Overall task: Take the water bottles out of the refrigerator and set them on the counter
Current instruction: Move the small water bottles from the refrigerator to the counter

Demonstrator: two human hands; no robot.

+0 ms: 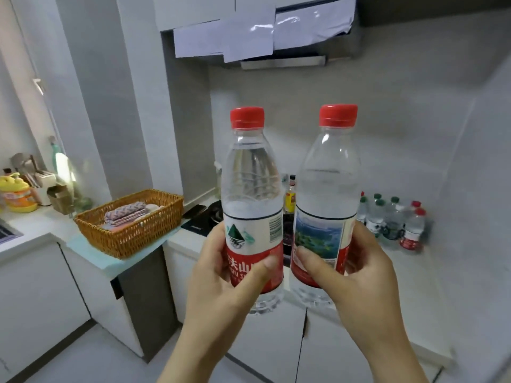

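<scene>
I hold two clear water bottles with red caps upright in front of me, side by side. My left hand (pixel 221 283) grips the left water bottle (pixel 250 183) around its red and white label. My right hand (pixel 348 275) grips the right water bottle (pixel 329 183) at its label. Both bottles hang in the air above the white counter (pixel 392 275). Several smaller water bottles (pixel 392 219) with red and green caps stand grouped on the counter at the back right. The refrigerator is out of view.
A wicker basket (pixel 132 222) with folded cloths sits on the counter to the left. A dark cooktop (pixel 201 217) and a sauce bottle (pixel 290 197) lie behind the held bottles. A range hood (pixel 276 31) hangs above. A yellow container (pixel 16 194) stands at far left.
</scene>
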